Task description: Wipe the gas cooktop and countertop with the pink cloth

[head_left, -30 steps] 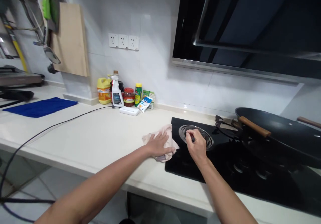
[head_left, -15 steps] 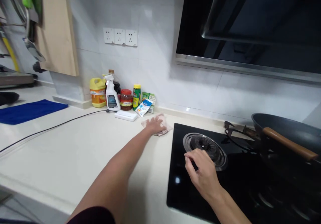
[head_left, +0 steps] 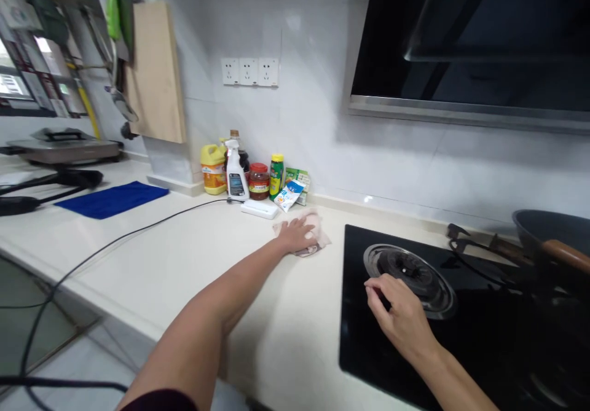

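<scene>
My left hand lies flat with its fingers spread on a crumpled pale pink cloth. The cloth rests on the cream counter, between the small packets and the left edge of the black hob. Part of it is hidden under my palm. Above the hob, just in front of the round burner, my right hand is held with fingers curled and thumb tip against the index finger. Nothing shows between them.
Behind the cloth stand a blue-and-white packet, a red-lidded jar, a spray bottle and a yellow jug. A white box with a black cable lies in front. A wok sits at right.
The view has turned left, so everything appears further right. My left hand and the cloth have shifted slightly left, away from the hob. My right hand keeps its curled shape.
</scene>
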Available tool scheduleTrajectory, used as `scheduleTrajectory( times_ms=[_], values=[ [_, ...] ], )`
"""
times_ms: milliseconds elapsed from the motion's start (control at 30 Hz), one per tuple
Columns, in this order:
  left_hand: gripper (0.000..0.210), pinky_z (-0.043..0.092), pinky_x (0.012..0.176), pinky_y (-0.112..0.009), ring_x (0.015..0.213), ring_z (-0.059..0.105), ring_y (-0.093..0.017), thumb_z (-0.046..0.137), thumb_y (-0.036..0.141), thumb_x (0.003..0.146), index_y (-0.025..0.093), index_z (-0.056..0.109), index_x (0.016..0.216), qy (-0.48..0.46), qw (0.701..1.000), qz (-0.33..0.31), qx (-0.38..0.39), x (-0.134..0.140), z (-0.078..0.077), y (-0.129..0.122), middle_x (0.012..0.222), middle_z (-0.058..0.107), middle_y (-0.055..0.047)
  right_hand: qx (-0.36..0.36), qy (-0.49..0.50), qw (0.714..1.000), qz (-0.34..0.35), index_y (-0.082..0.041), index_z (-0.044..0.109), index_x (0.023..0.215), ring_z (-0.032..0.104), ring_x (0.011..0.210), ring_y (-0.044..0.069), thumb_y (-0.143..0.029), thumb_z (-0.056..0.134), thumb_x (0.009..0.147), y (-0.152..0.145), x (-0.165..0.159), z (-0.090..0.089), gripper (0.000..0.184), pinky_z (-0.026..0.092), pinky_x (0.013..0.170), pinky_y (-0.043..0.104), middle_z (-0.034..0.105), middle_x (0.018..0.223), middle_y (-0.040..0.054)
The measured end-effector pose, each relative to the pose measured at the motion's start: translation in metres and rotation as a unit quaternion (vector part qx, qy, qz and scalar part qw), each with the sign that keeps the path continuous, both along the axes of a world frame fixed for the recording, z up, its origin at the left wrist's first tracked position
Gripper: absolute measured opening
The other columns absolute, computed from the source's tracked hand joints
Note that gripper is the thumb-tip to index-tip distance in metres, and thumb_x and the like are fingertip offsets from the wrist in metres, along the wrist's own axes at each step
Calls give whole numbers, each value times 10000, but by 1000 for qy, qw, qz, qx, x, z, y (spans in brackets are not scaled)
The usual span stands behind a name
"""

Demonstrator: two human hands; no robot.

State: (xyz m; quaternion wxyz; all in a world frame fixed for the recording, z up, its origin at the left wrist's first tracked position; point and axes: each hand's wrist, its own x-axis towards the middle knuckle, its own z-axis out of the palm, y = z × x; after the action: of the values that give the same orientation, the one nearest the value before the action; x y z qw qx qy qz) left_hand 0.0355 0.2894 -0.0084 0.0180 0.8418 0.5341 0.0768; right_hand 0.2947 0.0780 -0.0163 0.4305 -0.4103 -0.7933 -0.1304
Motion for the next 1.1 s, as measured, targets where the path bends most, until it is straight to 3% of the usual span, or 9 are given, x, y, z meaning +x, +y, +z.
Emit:
scheduleTrajectory(
  times_ms=[100, 233, 500, 633, 733, 833, 933, 1100],
  values=[
    [678, 240, 1183, -548, 1499, 293, -334, 434, 717, 907, 390, 444, 1501, 9, 1000, -9, -5, -32, -1, -29, 1688, 261, -29, -8, 9, 1000, 1, -237, 623, 974, 598, 713, 165, -206, 535, 976, 1, 0, -5, 94, 447, 715, 335, 650, 831, 15],
    [685, 248, 1180, -517, 1490, 316, -331, 426, 688, 904, 357, 454, 1503, 17, 999, 37, -7, -93, 4, -48, 1685, 275, -36, -4, 16, 1000, -4, -236, 633, 970, 607, 710, 167, -226, 535, 976, -1, 1, -5, 98, 448, 711, 332, 651, 817, 16],
    [718, 274, 1129, -622, 1472, 320, -387, 365, 660, 902, 296, 434, 1517, 30, 975, 219, -6, -220, 15, -41, 1686, 259, -91, -2, 7, 1000, -20, -221, 636, 976, 560, 701, 146, -213, 545, 972, -5, 8, 6, 92, 424, 732, 312, 607, 784, -6],
    [741, 263, 1072, -726, 1459, 304, -450, 335, 685, 898, 284, 438, 1512, 32, 948, 316, -10, -251, 22, -50, 1675, 260, -144, 11, 0, 1000, -23, -212, 627, 976, 549, 712, 143, -201, 547, 973, -5, 9, 11, 81, 408, 729, 308, 604, 795, -2],
    [733, 263, 1031, -773, 1443, 302, -486, 313, 692, 907, 281, 461, 1495, 31, 938, 344, -7, -246, 25, -59, 1663, 275, -170, 18, -3, 1000, -16, -207, 621, 979, 559, 733, 141, -189, 546, 972, -4, 7, 13, 78, 409, 749, 308, 608, 809, -1],
    [728, 271, 1021, -777, 1440, 292, -486, 298, 696, 919, 274, 476, 1485, 31, 947, 318, -6, -217, 23, -71, 1664, 273, -168, 22, -1, 1000, -11, -207, 624, 965, 563, 733, 140, -191, 543, 971, -3, 3, 12, 82, 412, 750, 305, 604, 802, -3],
    [720, 253, 1062, -750, 1462, 279, -444, 296, 699, 930, 299, 433, 1512, 34, 966, 257, -6, -172, 18, -89, 1680, 254, -123, 16, 1, 1000, -9, -205, 631, 955, 567, 726, 140, -205, 530, 974, 0, 2, 10, 103, 420, 745, 301, 613, 805, 0],
    [686, 192, 1144, -692, 1515, 227, -383, 290, 700, 958, 328, 417, 1521, 30, 993, 109, -16, -72, 9, -131, 1695, 236, -66, 1, 31, 999, -42, -210, 641, 937, 615, 764, 162, -249, 513, 970, 5, 14, 2, 138, 445, 769, 311, 672, 863, 24]
  ],
)
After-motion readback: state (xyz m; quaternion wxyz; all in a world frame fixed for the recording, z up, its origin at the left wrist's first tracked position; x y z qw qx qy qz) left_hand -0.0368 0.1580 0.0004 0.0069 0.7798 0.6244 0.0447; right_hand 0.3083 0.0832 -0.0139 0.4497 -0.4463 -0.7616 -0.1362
